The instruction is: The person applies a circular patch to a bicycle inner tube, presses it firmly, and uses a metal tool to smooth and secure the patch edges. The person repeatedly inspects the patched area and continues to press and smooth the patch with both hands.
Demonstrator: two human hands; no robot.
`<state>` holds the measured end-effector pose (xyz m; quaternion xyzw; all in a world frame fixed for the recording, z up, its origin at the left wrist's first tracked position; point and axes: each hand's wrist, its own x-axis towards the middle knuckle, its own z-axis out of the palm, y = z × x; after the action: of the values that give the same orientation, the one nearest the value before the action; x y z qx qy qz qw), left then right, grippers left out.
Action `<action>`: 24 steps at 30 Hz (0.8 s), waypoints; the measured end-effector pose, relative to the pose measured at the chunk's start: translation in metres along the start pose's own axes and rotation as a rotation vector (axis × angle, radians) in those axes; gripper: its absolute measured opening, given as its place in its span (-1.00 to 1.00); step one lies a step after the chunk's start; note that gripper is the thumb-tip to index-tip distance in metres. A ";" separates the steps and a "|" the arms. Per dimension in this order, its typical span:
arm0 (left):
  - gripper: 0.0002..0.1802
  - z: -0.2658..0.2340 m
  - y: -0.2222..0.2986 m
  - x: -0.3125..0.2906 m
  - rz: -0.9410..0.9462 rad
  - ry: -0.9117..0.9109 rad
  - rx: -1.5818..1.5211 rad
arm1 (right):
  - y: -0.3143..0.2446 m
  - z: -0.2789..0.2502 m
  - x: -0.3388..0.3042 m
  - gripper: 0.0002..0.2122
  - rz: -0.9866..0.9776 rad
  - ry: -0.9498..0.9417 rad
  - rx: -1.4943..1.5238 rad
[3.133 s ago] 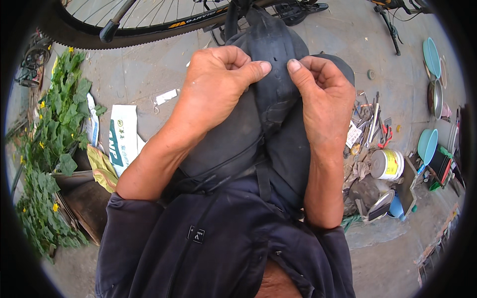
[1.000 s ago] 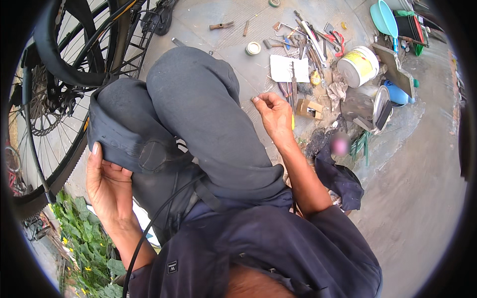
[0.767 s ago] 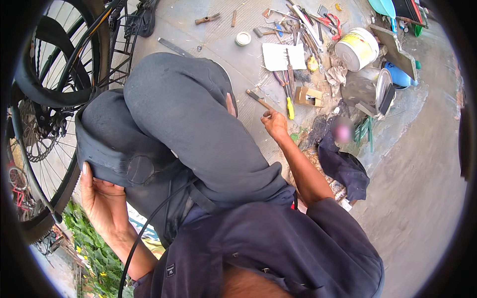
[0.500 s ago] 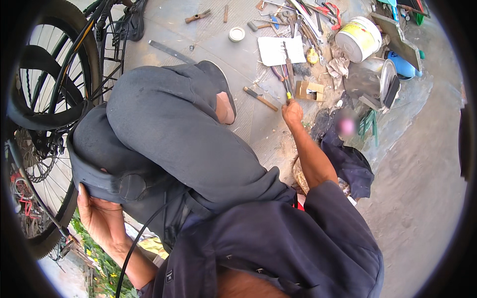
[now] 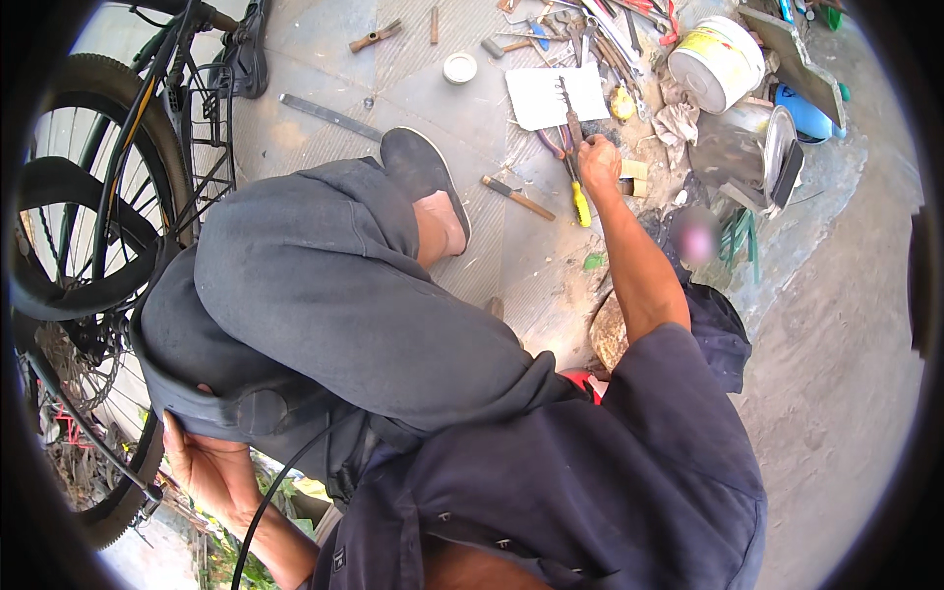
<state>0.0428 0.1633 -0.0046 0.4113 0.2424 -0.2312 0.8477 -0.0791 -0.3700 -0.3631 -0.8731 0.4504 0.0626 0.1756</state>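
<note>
A black inner tube [image 5: 192, 388] with a round patch lies across my bent leg and loops back toward the bicycle wheel. My left hand [image 5: 211, 474] grips its near end, a fingertip showing over the edge. My right hand [image 5: 599, 162] reaches down among the tools with curled fingers; what they hold, if anything, is hidden. Just beside it sits a small cardboard box [image 5: 634, 178], partly covered by the hand. The yellow-handled screwdriver [image 5: 581, 205] lies below the fingers, next to pliers [image 5: 548, 144] and a white sheet [image 5: 531, 100].
A bicycle [image 5: 118, 147] stands at the left. Several hand tools lie at the top, near a white bucket [image 5: 716, 64] and a metal pot [image 5: 733, 157]. A hammer [image 5: 377, 36], a flat metal bar [image 5: 329, 116] and a wooden-handled tool [image 5: 518, 197] rest on the ground.
My right hand has left the screwdriver's yellow handle and moved slightly up and right to beside the cardboard box. The left hand still grips the inner tube.
</note>
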 end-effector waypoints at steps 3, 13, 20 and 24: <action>-0.51 -0.002 0.002 0.002 -0.019 -0.016 0.012 | -0.001 0.003 -0.013 -0.79 0.047 -0.101 -0.021; -0.45 -0.001 0.002 0.001 0.024 0.144 -0.035 | 0.001 0.063 -0.100 -0.78 0.204 -0.371 0.025; -0.53 0.005 -0.001 0.002 0.022 0.088 0.040 | 0.007 0.065 -0.089 -0.79 0.251 -0.365 0.062; -0.54 0.007 -0.003 0.003 0.021 0.093 0.031 | -0.015 0.052 -0.083 -0.77 0.033 -0.378 -0.018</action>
<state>0.0445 0.1554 -0.0045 0.4373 0.2736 -0.2069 0.8313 -0.1131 -0.2793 -0.3858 -0.8398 0.4233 0.2324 0.2481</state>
